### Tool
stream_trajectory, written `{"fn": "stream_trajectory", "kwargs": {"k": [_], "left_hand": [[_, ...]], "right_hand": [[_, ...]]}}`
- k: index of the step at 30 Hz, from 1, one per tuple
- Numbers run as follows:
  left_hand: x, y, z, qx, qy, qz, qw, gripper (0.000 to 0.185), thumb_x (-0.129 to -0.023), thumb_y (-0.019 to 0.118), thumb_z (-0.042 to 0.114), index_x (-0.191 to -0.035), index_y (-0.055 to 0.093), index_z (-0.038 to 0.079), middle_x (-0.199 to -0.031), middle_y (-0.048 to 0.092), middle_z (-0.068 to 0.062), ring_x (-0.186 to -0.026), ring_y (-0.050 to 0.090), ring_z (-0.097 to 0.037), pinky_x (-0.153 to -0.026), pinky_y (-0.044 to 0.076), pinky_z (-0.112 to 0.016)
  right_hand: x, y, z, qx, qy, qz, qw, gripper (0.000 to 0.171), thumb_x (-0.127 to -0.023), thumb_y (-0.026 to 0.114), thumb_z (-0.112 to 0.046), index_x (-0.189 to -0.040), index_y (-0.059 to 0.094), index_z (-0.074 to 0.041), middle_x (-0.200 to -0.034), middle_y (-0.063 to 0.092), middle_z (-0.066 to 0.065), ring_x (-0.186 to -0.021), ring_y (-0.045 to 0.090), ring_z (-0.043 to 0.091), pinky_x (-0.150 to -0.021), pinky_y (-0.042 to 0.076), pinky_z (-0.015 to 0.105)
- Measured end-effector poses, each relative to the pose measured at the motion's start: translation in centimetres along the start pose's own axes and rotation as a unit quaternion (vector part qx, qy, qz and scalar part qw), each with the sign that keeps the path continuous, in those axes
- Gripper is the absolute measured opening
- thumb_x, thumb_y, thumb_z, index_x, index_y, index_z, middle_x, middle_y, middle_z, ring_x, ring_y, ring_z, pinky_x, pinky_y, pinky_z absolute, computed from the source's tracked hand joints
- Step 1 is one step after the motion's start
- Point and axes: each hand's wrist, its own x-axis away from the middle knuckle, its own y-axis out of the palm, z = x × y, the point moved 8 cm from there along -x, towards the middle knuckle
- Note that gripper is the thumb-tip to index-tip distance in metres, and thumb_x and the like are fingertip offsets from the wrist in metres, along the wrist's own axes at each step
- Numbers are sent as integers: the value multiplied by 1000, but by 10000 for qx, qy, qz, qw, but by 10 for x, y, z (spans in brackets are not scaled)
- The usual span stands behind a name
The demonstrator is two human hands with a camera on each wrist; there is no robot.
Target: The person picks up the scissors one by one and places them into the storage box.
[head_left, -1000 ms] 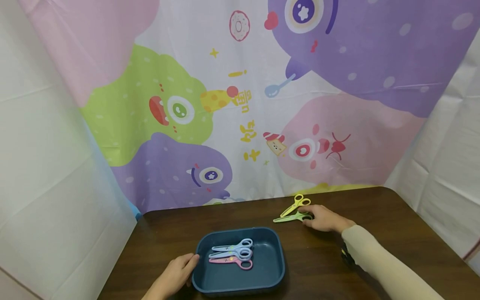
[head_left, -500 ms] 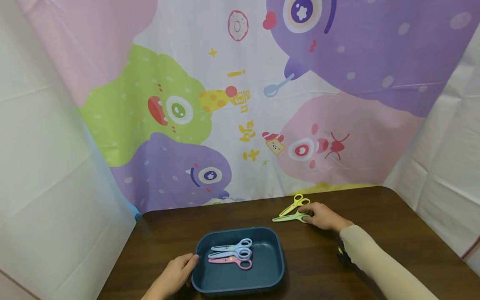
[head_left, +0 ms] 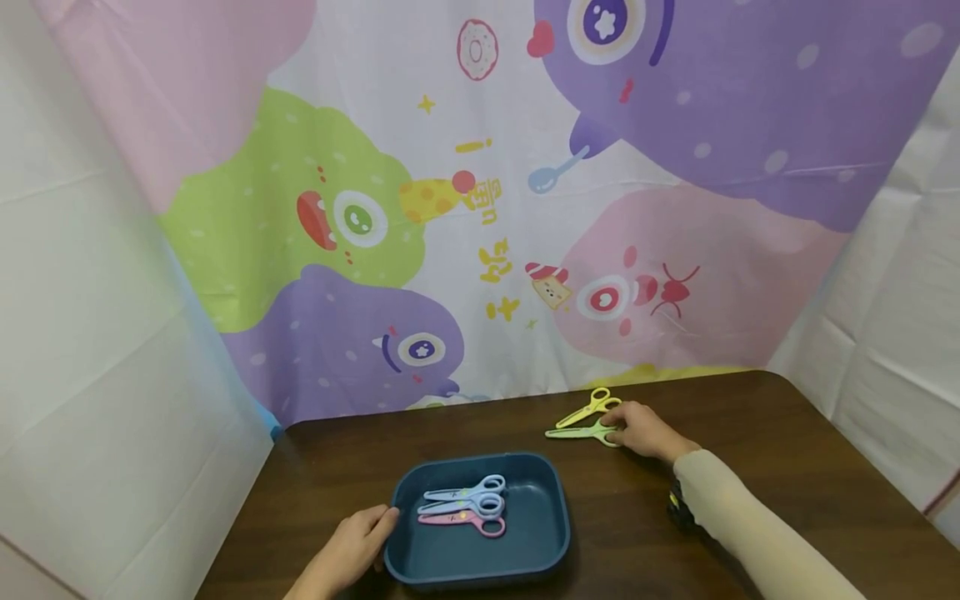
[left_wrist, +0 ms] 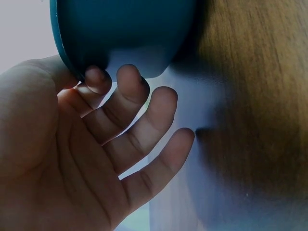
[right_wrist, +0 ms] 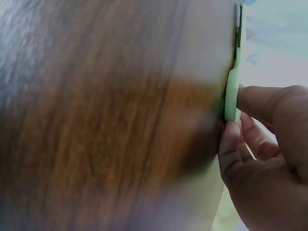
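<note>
My right hand (head_left: 643, 429) pinches the handle end of green scissors (head_left: 579, 432) that lie on the brown table (head_left: 750, 450). In the right wrist view the thumb and a fingertip close on the green scissors (right_wrist: 233, 91). Yellow scissors (head_left: 590, 406) lie just behind them. A dark blue tray (head_left: 551, 533) in front holds two light blue scissors (head_left: 467, 497) and pink scissors (head_left: 463, 522). My left hand (head_left: 352, 543) rests against the tray's left wall, fingers relaxed; the left wrist view shows the left hand (left_wrist: 91, 144) with its fingertips at the tray (left_wrist: 120, 29).
A cartoon-printed cloth (head_left: 480, 192) hangs behind the table, with white sheets on both sides. The table's far right corner (head_left: 780, 383) is rounded.
My right hand's fingers have drawn in onto the green scissors' handle. The left hand and the tray have stayed put.
</note>
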Motion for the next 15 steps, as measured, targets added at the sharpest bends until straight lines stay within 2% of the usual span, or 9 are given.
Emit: {"fn": "stream_trajectory", "kwargs": {"k": [7,15], "left_hand": [[0,-1,1,-27,78,39,10000,43,-110,48,36,-79,55,6,-63,56,-5,-59,57,-18,-55,44,-28],[2,-3,5,-73,172,74,9998,42,-110,48,34,-77,54,8,-62,56,-6,-57,56,-18,-54,43,-28]], "right_hand": [[1,0,1,-50,86,96,9999,21,-89,77,-3,-109,75,3,-108,75,18,-101,70,37,-84,57,47],[0,1,-6,272,-84,73,9996,16,-88,77,-1,-104,75,3,-102,74,15,-96,70,33,-82,58,46]]}}
